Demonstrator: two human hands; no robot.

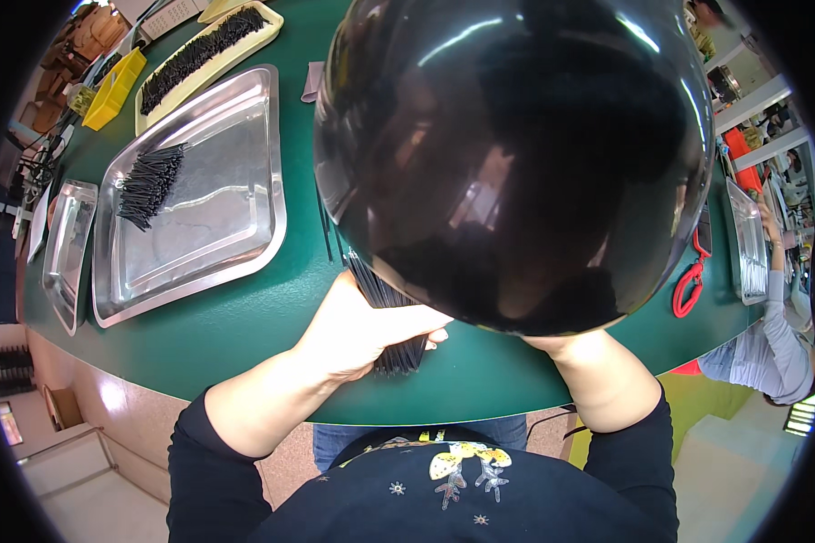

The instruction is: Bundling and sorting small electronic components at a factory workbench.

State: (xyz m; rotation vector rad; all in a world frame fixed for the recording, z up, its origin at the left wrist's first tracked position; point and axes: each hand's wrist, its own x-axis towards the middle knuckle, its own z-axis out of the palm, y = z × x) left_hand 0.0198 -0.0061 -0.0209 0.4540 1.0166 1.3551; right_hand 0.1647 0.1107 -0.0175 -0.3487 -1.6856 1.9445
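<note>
My left hand [358,330] is closed round a bundle of thin black rods [398,357], close to the front edge of the green table [244,339]. The lower ends of the rods stick out below the fingers, and a few others show above the hand. A large glossy black dome [516,172] looms over the work and covers much of the view. Of my right hand [561,344] only the part by the wrist shows under the dome's lower rim. Its fingers, and anything in them, are hidden.
On the left lies a wide steel tray [235,217] with a pile of short black pieces [152,184]. Beside it are a narrow steel tray [66,249], a cream tray [270,34] of black pieces and a yellow bin [116,89]. Red-handled pliers or cutters [688,290] lie right, near another person's arm [776,262].
</note>
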